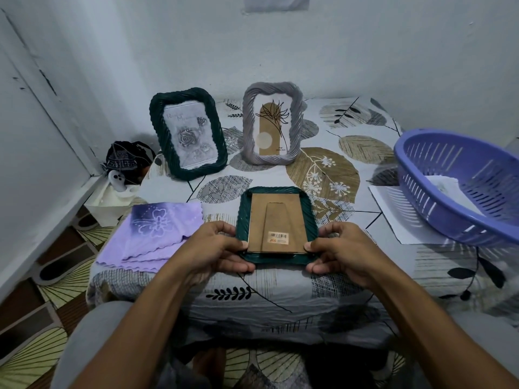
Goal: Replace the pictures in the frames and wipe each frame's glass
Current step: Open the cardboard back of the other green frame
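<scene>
Head view. I sit at a low surface [280,304] under a leaf-print cloth, both forearms reaching in from the near edge.

Green frame [276,224] lies face down at near centre, brown backing board [276,223] up, with a barcode sticker [278,238] near its lower end. The folded stand flap lies flat against the board.

My left hand [217,249] grips the frame's near-left corner: fingers [224,227] curled over the left rim, thumb along the near edge. My right hand [341,249] grips the near-right corner the same way, fingers curled at the right rim, one fingertip touching the board's lower right corner. Whether the near edge of the frame is lifted or resting flat, I cannot tell.

Far left, a second dark green frame [188,133] stands upright, tilted back, holding a grey rose print. Just right of it, a grey twisted frame [273,123] stands upright with a tan arch-and-plant print. The two stand apart.

Near left, a folded purple cloth [153,237] with a pale butterfly pattern lies flat, just beside my left hand.

Right, a purple slotted basket [460,186] sits tilted, something white inside. A white sheet [393,209] lies partly under it.

Far left, off the surface, a dark patterned bag [126,158] sits by the wall corner.
</scene>
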